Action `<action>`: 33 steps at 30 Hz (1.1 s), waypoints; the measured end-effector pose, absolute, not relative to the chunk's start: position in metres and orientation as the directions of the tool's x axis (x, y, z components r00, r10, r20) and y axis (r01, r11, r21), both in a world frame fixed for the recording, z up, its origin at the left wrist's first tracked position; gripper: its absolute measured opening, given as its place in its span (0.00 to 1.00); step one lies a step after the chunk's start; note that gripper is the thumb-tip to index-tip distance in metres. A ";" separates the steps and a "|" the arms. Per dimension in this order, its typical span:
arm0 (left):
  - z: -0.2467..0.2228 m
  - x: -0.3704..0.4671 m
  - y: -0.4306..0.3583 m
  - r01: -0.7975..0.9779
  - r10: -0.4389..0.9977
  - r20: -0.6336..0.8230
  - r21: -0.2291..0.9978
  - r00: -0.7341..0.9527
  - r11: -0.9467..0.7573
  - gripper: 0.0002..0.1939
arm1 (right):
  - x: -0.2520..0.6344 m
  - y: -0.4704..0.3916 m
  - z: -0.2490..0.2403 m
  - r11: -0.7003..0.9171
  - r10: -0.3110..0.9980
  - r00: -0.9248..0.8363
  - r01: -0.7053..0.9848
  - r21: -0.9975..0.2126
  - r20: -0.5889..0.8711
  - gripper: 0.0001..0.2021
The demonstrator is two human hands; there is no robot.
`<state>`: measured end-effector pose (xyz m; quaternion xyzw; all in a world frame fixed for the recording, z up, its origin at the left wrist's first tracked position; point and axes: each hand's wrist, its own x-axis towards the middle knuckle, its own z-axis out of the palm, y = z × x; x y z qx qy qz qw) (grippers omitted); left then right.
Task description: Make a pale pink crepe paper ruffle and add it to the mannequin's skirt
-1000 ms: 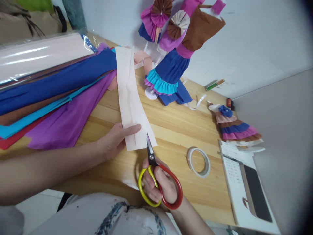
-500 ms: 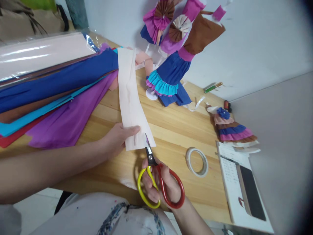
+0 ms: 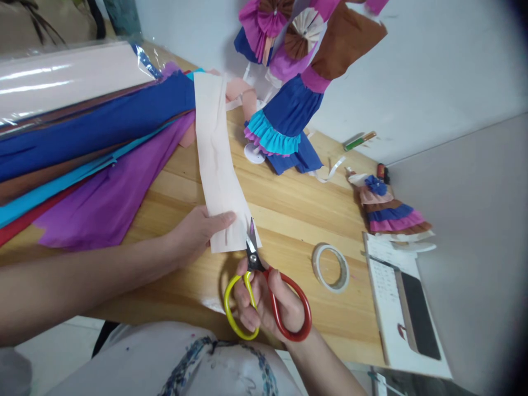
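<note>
A long pale strip of crepe-like paper [image 3: 216,148] runs up from my left hand [image 3: 204,228], which pinches it near its lower end with the thumb on top. My right hand [image 3: 264,302] has its fingers through the handles of a pair of scissors [image 3: 253,258], one handle yellow and one red. The blades are parted at the strip's lower right corner, with one blade over the paper. Left of the strip lies a stack of coloured sheets, with a blue sheet [image 3: 99,118] and a purple sheet [image 3: 115,198] among them.
A roll of tape [image 3: 315,269] lies right of the scissors. Behind stands a paper dress [image 3: 289,104] on a stand, with a smaller layered dress [image 3: 391,212] farther right. A white board with a dark panel [image 3: 421,316] is at the right edge. Plastic-wrapped paper [image 3: 74,82] lies left.
The scissors have opened wider and moved slightly up into the strip's lower right corner. My left hand keeps its hold on the strip. The whole view has shifted a little.
</note>
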<state>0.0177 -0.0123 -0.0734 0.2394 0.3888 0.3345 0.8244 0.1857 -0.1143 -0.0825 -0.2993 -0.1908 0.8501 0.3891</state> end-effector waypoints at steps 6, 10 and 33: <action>-0.073 0.016 -0.012 -0.356 0.744 -0.459 0.674 0.485 0.648 0.15 | 0.181 -0.111 -0.082 -0.619 0.782 -0.493 -0.547 -0.564 -0.380 0.22; -0.072 0.017 -0.012 -0.371 0.744 -0.479 0.658 0.466 0.656 0.15 | 0.179 -0.110 -0.079 -0.603 0.794 -0.478 -0.537 -0.589 -0.376 0.20; -0.072 0.015 -0.010 -0.357 0.741 -0.471 0.666 0.479 0.654 0.15 | 0.191 -0.103 -0.081 -0.657 0.736 -0.565 -0.465 -0.593 -0.373 0.23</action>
